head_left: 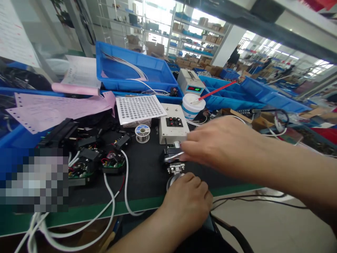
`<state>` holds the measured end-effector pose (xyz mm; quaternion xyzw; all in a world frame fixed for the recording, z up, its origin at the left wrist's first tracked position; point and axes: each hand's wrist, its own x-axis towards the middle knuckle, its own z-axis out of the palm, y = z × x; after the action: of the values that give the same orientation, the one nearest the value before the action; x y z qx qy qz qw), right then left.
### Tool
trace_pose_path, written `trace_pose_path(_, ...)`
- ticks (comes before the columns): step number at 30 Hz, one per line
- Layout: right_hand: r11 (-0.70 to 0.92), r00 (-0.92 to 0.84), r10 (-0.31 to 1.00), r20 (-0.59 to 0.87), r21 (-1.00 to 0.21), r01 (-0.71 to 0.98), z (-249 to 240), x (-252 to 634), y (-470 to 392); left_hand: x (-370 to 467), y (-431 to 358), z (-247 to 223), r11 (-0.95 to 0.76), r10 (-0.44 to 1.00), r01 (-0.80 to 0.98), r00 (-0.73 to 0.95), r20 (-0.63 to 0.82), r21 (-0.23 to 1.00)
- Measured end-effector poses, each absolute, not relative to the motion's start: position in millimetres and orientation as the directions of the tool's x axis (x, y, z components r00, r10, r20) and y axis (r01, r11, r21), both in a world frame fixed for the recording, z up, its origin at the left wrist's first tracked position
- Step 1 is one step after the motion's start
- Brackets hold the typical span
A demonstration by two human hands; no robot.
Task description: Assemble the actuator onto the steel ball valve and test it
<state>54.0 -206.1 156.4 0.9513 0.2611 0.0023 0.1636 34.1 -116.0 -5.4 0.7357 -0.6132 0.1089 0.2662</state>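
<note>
My right hand (207, 142) is closed on a shiny metal tool (173, 157), whose far end reaches over a small black part (168, 153). Just in front of that part sits a silver metal fitting (176, 169). My left hand (188, 196) has its fingers curled over a round metal piece (172, 180) nearer the mat's front edge; most of that piece is hidden under the fingers. A beige box (173, 131) with black terminals stands directly behind the black part.
Black housings with green circuit boards (113, 163) and white cables (126, 186) lie to the left. A solder spool (142, 134), a sheet of round labels (140, 108), a white tub (193, 107), a power supply (191, 82) and a blue bin (134, 84) stand behind.
</note>
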Motion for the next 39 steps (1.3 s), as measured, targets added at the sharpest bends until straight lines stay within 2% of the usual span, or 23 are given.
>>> trace_pose_path(3, -0.866, 0.901, 0.398, -0.174, 0.252, 0.431, 122.5, 40.9, -266.1, 40.1, -116.2, -3.5, -0.028, -0.867, -0.988, 0.098, 0.488, 0.149)
trace_pose_path(7, -0.892, 0.916, 0.367, -0.163, 0.216, 0.396, 86.2, 37.0, -284.5, 43.9, -120.6, -4.4, -0.016, -0.874, -0.985, 0.098, 0.475, 0.173)
trace_pose_path(12, -0.886, 0.899, 0.350, -0.264, 0.217, 0.409, 89.3, 48.8, -270.7, 43.6, -126.2, -7.6, -0.028, -0.870, -0.984, 0.110, 0.481, 0.174)
trace_pose_path(14, -0.882, 0.891, 0.369, -0.264, 0.203, 0.425, 88.7, 51.1, -274.2, 43.4, -127.0, -7.9, -0.038, -0.869, -0.984, 0.119, 0.481, 0.174)
trace_pose_path(19, -0.888, 0.898, 0.436, -0.057, 0.132, 0.439, 50.1, 40.4, -303.7, 45.1, -129.5, -7.7, -0.044, -0.865, -0.983, 0.128, 0.485, 0.180)
trace_pose_path(23, -0.918, 0.910, 0.395, 0.123, 0.006, 0.397, 2.5, 25.4, -318.3, 47.2, -132.4, -7.6, -0.034, -0.865, -0.986, 0.112, 0.489, 0.166)
trace_pose_path(25, -0.927, 0.904, 0.364, 0.223, -0.014, 0.376, -11.1, 20.9, -318.7, 47.1, -133.1, -5.7, -0.035, -0.884, -0.984, 0.113, 0.453, 0.177)
trace_pose_path(27, -0.936, 0.904, 0.338, 0.263, -0.009, 0.352, -13.5, 18.8, -317.1, 45.3, -133.4, -2.3, -0.052, -0.907, -0.981, 0.125, 0.402, 0.188)
trace_pose_path(30, -0.944, 0.935, 0.327, 0.137, 0.001, 0.330, 1.3, 16.6, -315.5, 38.6, -133.5, 4.0, -0.137, -0.927, -0.974, 0.191, 0.323, 0.183)
trace_pose_path(33, -0.955, 0.955, 0.295, -0.022, 0.018, 0.295, 23.7, 8.6, -318.0, 29.9, -131.8, 9.0, -0.383, -0.862, -0.909, 0.416, 0.290, 0.165)
trace_pose_path(35, -0.969, 0.968, 0.248, -0.034, 0.006, 0.248, 32.5, -1.4, -322.6, 25.8, -127.9, 11.1, -0.523, -0.788, -0.837, 0.546, 0.285, 0.160)
trace_pose_path(37, -0.978, 0.979, 0.200, -0.030, -0.071, 0.197, 33.1, -14.0, -328.7, 24.6, -121.2, 12.8, -0.552, -0.756, -0.814, 0.580, 0.303, 0.179)
trace_pose_path(39, -0.970, 0.984, 0.172, -0.045, -0.180, 0.162, 27.9, -27.2, -334.8, 25.4, -113.5, 14.1, -0.484, -0.741, -0.833, 0.553, 0.381, 0.269)
